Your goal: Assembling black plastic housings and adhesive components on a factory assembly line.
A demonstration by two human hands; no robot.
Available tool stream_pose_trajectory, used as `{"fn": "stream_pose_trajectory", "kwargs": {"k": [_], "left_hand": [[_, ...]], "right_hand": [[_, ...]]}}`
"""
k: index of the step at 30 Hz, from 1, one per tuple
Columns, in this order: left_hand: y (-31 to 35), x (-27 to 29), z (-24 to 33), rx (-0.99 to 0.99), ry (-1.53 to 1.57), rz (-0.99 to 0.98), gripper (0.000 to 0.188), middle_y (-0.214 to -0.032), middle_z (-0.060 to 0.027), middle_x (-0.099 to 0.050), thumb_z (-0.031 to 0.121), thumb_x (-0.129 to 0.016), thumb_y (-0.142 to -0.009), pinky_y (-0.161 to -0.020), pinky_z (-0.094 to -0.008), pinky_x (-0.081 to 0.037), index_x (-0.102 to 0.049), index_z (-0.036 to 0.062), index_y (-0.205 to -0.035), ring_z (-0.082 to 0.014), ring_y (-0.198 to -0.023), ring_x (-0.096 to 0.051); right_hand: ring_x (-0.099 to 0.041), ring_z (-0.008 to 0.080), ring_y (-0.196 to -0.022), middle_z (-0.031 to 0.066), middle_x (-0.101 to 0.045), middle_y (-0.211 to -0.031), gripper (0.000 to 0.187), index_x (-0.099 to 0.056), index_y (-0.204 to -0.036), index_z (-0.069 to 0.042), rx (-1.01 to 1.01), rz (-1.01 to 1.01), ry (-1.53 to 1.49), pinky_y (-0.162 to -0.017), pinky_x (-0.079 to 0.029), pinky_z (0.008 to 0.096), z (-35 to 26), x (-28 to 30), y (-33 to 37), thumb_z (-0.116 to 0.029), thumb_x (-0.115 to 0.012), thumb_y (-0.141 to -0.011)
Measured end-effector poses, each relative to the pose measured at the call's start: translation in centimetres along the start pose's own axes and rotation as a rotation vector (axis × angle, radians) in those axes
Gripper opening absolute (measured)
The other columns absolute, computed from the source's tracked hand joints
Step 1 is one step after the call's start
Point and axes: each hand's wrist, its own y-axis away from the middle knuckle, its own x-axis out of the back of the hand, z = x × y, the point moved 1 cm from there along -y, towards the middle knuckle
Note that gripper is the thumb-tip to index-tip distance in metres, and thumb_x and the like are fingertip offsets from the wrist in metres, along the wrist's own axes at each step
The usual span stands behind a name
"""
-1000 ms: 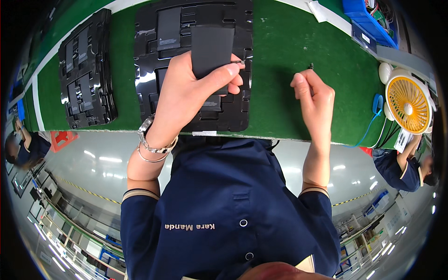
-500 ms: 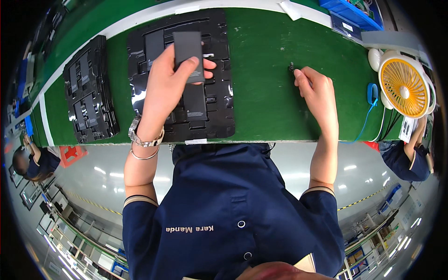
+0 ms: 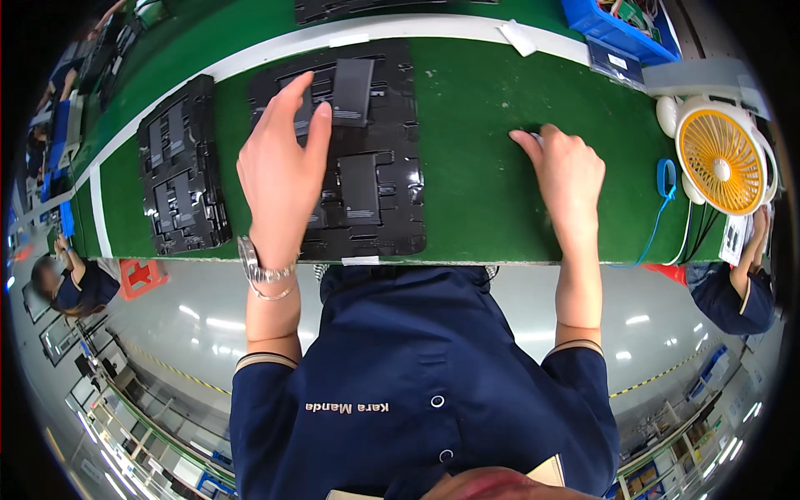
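My left hand [image 3: 282, 171] hovers over the left side of a black moulded tray [image 3: 402, 237], thumb and fingers apart, with nothing in it. Just beyond its thumb a flat black rectangular battery [image 3: 353, 92] lies in the tray's far right pocket. Another such battery [image 3: 359, 188] sits in the near right pocket; those on the left side are partly hidden by my hand. Over the green mat, right of the tray, my right hand [image 3: 572, 179] is closed with its thumb stuck out to the left. Whatever its curled fingers hold is hidden.
A stack of black trays [image 3: 185, 179] with flat batteries stands to the left. At right are a white and orange fan [image 3: 721, 162], a blue strap with cord [image 3: 666, 177] and cables. A blue bin [image 3: 621, 33] stands at the far right. Other people sit at both sides.
My left hand has let go of the battery, which now lies in the tray's far right pocket, and has drawn back left. The small black thing at my right fingertips no longer shows.
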Motion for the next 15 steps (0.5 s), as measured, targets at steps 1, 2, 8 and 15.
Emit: {"fn": "stream_pose_trajectory", "kwargs": {"k": [1,2,8,15], "left_hand": [[0.5,0.6,0.3,-0.083,0.290,0.061,0.030,-0.110,-0.0083,-0.069,0.014,-0.057,-0.090,-0.082,-0.0341,-0.051,-0.062,0.0075,-0.119,-0.0225,-0.102,-0.066],[1.2,1.7,1.7,-0.150,0.570,0.052,0.030,-0.109,-0.0107,-0.068,0.007,-0.055,-0.086,-0.086,-0.0361,-0.050,-0.061,0.0035,-0.116,-0.0237,-0.103,-0.065],[6.4,6.4,8.1,-0.806,1.928,-0.579,0.061,-0.123,-0.0067,-0.064,0.046,-0.026,-0.104,-0.096,-0.0621,-0.036,-0.002,0.0224,-0.154,-0.0470,-0.104,-0.060],[7.9,4.7,11.8,-0.746,2.060,-0.234,0.092,-0.111,-0.0133,-0.068,0.062,-0.034,-0.091,-0.086,-0.0469,-0.048,-0.025,-0.0182,-0.135,-0.0396,-0.101,-0.060]], "right_hand": [[-0.065,0.0284,-0.052,0.0108,-0.061,-0.054,0.050,-0.060,-0.064,-0.008,-0.010,0.003,-0.018,-0.045,-0.049,0.0368,0.4,-0.1,0.1,-0.053,-0.063,-0.084],[-0.064,0.0285,-0.052,0.0108,-0.061,-0.054,0.051,-0.060,-0.064,-0.008,-0.025,0.004,-0.030,-0.045,-0.048,0.0370,0.7,-0.2,0.2,-0.055,-0.063,-0.083],[-0.063,0.0305,-0.052,0.0098,-0.061,-0.055,0.047,-0.059,-0.068,-0.006,-0.048,0.106,-0.188,-0.046,-0.048,0.0384,0.7,-0.5,1.2,-0.049,-0.065,-0.085],[-0.058,0.0303,-0.050,0.0093,-0.058,-0.058,0.035,-0.056,-0.075,-0.007,-0.142,0.066,-0.328,-0.047,-0.042,0.0376,-0.1,0.3,3.9,-0.036,-0.062,-0.092]]}}
